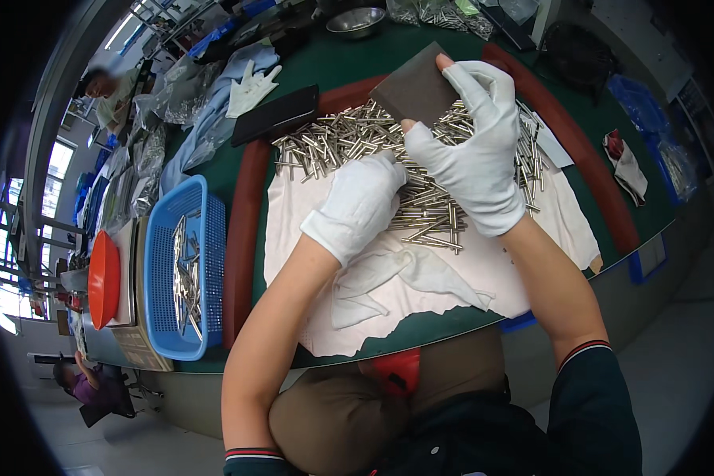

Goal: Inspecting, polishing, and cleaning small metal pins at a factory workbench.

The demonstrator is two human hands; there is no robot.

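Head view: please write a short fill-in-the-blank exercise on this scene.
1. The right hand, holding a dark block, wears a white ____.
2. The blue basket stands to the ____ of the left hand and the metal pins.
3. The table is coloured ____.

Missing words: glove; left; green.

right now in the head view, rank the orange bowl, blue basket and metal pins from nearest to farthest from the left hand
From the left hand:
1. Metal pins: piled right beside it.
2. Blue basket: off to its left.
3. Orange bowl: farther left, beyond the basket.
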